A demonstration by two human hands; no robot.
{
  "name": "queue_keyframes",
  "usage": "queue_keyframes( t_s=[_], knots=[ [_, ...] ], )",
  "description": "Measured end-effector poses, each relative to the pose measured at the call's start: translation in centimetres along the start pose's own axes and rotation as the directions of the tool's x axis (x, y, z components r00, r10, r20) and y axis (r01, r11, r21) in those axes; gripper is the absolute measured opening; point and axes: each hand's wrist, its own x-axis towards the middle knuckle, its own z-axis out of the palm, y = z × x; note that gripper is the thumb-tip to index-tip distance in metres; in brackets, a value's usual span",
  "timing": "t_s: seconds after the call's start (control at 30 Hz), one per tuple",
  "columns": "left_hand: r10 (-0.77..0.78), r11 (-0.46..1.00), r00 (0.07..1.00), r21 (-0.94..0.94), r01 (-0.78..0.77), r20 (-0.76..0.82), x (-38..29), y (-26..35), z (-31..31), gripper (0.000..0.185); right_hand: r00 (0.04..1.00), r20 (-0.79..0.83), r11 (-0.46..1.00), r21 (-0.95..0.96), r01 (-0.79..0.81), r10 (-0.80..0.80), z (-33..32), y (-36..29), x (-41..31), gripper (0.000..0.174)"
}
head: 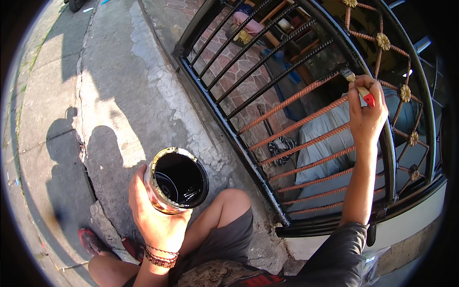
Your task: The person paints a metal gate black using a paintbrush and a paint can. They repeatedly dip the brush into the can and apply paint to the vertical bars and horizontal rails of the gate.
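Note:
My left hand (157,219) holds a paint can (163,202) whose rim is crusted with dried paint. Black paint (193,192) shows inside it. In my right hand (369,111) is a paintbrush (353,77) with a pale wooden handle and a red tip. Its bristles touch or nearly touch the top end of a twisted bar near the black upper rail (344,43) of a metal gate. Several bars (261,82) farther off are black. The nearer twisted bars (297,125) are reddish-brown, and the one at the brush is black only at its upper end.
Cracked concrete pavement (114,64) lies to my left. Gold rosettes (383,41) sit on the gate's lattice at right. Beyond the bars are stone-patterned tiles (233,71), a pale grey cover (319,143) and a striped cloth (281,149). A low white wall (312,247) runs under the rail.

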Motion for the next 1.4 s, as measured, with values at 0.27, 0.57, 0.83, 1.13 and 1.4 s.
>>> queue_keyframes(
  t_s=[0.27, 0.57, 0.83, 1.13, 1.4],
  knots=[
    [-0.036, 0.997, 0.999, -0.065, 0.037, 0.015, 0.1, -0.4, 0.5, 0.111, 0.999, 0.035, 1.0, 0.009, -0.025, 0.025, -1.1, 0.3, 0.1, 0.012],
    [-0.056, 0.993, 0.998, -0.099, 0.058, 0.031, -0.2, -0.2, 0.3, 0.109, 0.995, 0.084, 0.997, 0.049, 0.057, -0.061, 1.0, -1.4, -2.0, 0.018],
    [0.013, 1.0, 1.0, -0.018, -0.014, -0.024, -0.3, 0.0, 0.2, 0.106, 0.984, 0.173, 0.999, 0.015, 0.036, -0.038, 0.7, -3.2, 0.6, 0.016],
    [0.028, 0.999, 0.999, -0.014, -0.029, -0.017, -0.4, 0.3, 0.0, 0.102, 0.976, 0.211, 0.998, 0.055, 0.038, -0.049, 1.8, -3.1, 0.1, 0.016],
    [0.033, 0.999, 0.999, 0.018, -0.033, -0.005, -0.2, 0.4, 0.0, 0.101, 0.936, 0.314, 0.984, 0.015, -0.176, 0.163, 1.2, -3.0, 1.3, 0.02]
  ],
)
